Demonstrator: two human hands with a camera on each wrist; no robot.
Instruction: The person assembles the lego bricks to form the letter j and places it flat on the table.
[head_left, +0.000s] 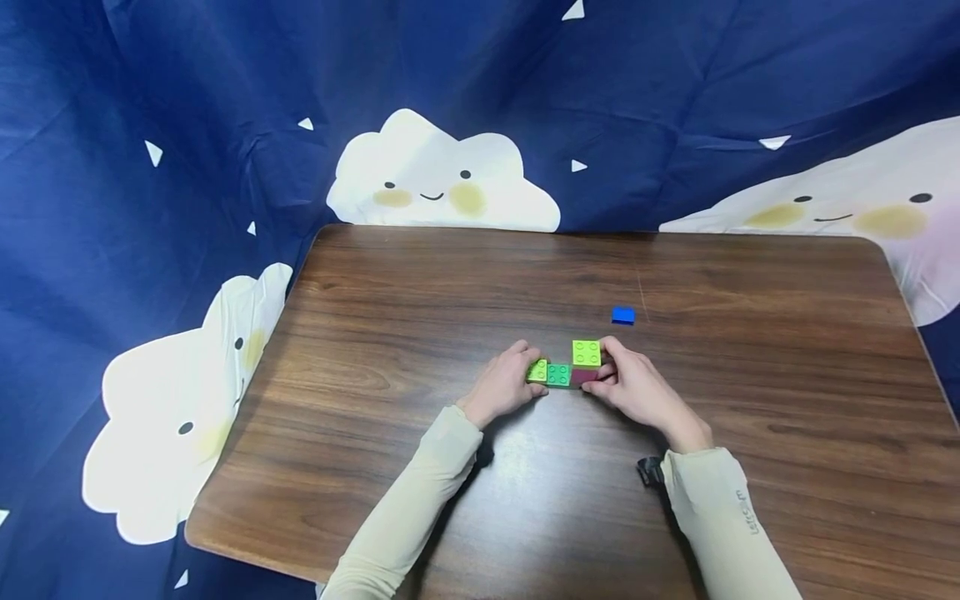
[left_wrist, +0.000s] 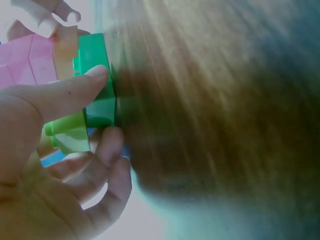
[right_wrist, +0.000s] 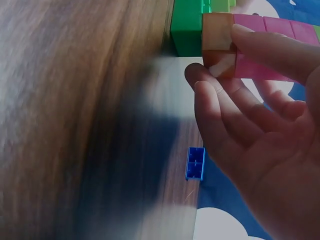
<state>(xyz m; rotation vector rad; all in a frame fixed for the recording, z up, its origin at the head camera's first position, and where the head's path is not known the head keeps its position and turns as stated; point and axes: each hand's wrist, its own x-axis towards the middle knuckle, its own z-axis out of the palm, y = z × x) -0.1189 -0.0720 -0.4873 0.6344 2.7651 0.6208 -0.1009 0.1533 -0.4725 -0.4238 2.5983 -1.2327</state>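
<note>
In the head view my left hand (head_left: pixel 506 379) grips a lime building brick (head_left: pixel 537 371) and the green building brick (head_left: pixel 558 375) beneath it. The left wrist view shows the thumb against the green brick's side and fingers curled by the lime one. My right hand (head_left: pixel 633 383) pinches a brick stack (head_left: pixel 586 352) between thumb and fingers. That stack has a lime top, several pink bricks (right_wrist: pixel 252 65) and an orange brick (right_wrist: pixel 218 32) at its lower end. The orange brick meets the green brick's right end, at stud height. Whether they are locked together I cannot tell.
A small blue brick (head_left: pixel 623 315) lies on the brown wooden table (head_left: pixel 420 300), beyond my right hand. Behind the table and along its left side hangs a dark blue cloth (head_left: pixel 247 75) with white clouds.
</note>
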